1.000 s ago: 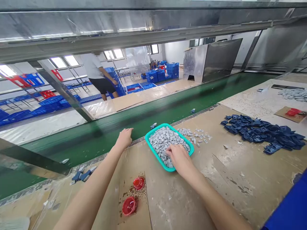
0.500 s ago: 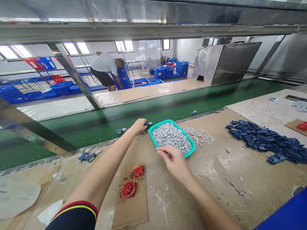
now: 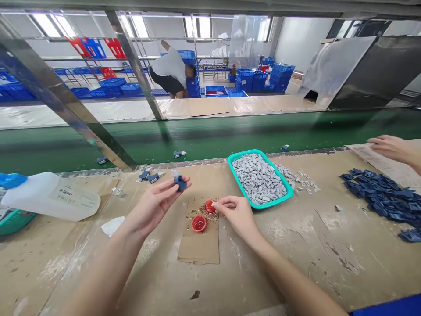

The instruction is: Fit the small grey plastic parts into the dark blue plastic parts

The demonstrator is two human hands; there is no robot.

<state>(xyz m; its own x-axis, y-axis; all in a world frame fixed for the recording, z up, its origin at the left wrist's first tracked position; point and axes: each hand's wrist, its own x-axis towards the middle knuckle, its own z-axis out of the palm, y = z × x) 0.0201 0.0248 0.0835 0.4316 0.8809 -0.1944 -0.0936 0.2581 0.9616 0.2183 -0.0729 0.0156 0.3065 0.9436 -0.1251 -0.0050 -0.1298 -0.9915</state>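
My left hand [image 3: 161, 199] is raised over the table, its thumb and fingers closed on a dark blue plastic part [image 3: 180, 183] with a clear or whitish end on top. My right hand [image 3: 238, 215] makes a pinch beside the far red cap [image 3: 209, 206]; a small whitish piece [image 3: 214, 204] shows at its fingertips, its kind too small to tell. The nearer red cap [image 3: 199, 224] lies open side up with wet-looking red inside. Both caps rest on a spattered strip of cardboard [image 3: 198, 251]. Behind my right hand stands a turquoise tray [image 3: 244, 194] full of small grey plastic pieces [image 3: 258, 177].
A green conveyor belt [image 3: 210, 136] crosses behind, carrying a few blue parts. Dark blue parts [image 3: 378, 193] are heaped at right, near another person's hand [image 3: 391, 147]. A white bottle [image 3: 59, 197] lies at left. A slanted metal post [image 3: 79, 116] rises at left. Someone bends among blue crates beyond.
My left hand has come back from the belt with the blue part. My right hand has shifted from the tray's edge to the far red cap. Another person's hand has appeared at right.
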